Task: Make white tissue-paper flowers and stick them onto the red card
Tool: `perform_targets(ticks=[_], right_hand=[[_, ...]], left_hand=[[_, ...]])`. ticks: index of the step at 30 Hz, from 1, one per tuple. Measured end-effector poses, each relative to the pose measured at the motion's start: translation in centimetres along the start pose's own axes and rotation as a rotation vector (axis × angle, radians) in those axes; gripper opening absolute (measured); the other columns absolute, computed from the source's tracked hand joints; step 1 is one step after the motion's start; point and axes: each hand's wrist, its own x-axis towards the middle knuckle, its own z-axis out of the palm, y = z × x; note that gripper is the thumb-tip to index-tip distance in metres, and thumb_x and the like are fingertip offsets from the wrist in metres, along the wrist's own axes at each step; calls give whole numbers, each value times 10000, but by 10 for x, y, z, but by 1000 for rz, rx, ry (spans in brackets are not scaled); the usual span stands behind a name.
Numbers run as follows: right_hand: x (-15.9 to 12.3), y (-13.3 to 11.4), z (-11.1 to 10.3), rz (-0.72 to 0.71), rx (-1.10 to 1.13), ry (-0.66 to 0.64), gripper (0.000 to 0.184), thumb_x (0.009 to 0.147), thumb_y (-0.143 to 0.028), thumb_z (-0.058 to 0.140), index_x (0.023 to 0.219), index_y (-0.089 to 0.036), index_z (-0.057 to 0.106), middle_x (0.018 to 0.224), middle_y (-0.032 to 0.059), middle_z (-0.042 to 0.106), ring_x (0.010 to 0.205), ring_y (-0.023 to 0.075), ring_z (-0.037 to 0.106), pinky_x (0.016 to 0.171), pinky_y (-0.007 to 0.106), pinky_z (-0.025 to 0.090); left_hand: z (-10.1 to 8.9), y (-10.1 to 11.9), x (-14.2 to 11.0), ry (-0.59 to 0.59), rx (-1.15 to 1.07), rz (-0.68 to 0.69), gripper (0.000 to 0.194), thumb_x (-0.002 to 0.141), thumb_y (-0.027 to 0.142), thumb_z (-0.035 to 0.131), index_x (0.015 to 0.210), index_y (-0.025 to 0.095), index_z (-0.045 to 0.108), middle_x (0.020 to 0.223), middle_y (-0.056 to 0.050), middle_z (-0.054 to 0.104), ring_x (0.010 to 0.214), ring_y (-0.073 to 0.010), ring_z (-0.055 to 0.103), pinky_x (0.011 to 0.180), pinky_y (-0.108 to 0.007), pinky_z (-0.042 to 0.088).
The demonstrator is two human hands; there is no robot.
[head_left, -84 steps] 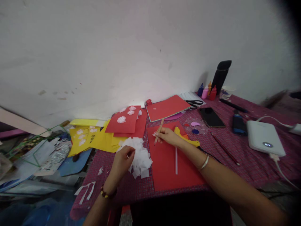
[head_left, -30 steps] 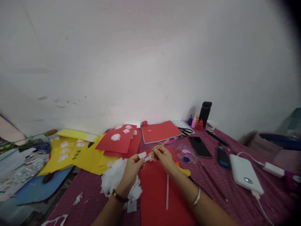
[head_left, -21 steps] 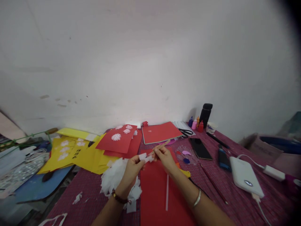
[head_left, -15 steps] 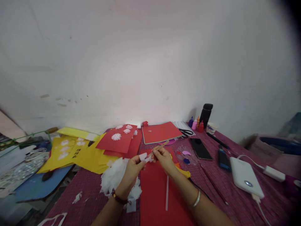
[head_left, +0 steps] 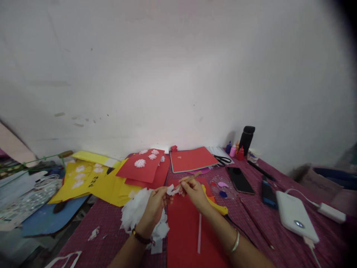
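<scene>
Pinched in the fingers of my left hand (head_left: 156,204) is a small crumpled piece of white tissue paper (head_left: 171,190). My right hand (head_left: 196,194) grips a thin wooden stick (head_left: 194,175) slanting up to the right; its lower end is at the paper, partly hidden by fingers. Both hands are over a red sheet (head_left: 182,230), on which a narrow pale strip (head_left: 199,234) lies. Beside my left forearm is a heap of white paper pieces (head_left: 134,212). A yellow-handled tool with a black cord (head_left: 220,209), perhaps a glue gun, rests by my right forearm.
Red cards with white paper flowers (head_left: 139,171) and yellow sheets (head_left: 111,186) lie at the left back. Scissors (head_left: 223,160), small paint bottles (head_left: 232,150) and a black flask (head_left: 247,139) stand behind. On the right are a phone (head_left: 240,180), a pencil (head_left: 256,223) and a white power bank (head_left: 295,216).
The white paper between my fingers has become more crumpled around the stick's lower end. My left fingers have shifted slightly. The whole view has moved a little.
</scene>
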Motion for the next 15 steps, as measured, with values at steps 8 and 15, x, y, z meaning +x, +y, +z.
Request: perform_targets(ticks=[8,15], right_hand=[[-1,2,0,35,15,-42,238,747,-426,593,795,-194,571,599,-6,600,464,107,518,463,242,407],[-1,8,0,60,47,-72,269,738,-418,611,771,-155,571,586,-5,606,461,94,519,453,220,406]], left_hand=[[-5,0,0,18,157,14,222,644,324,683,693,154,550,542,47,551,470,-83,500,486,-201,374],[-6,9,-3,-19,251,4,274,634,320,691,785,148,541,633,34,557,517,-81,488,491,-203,356]])
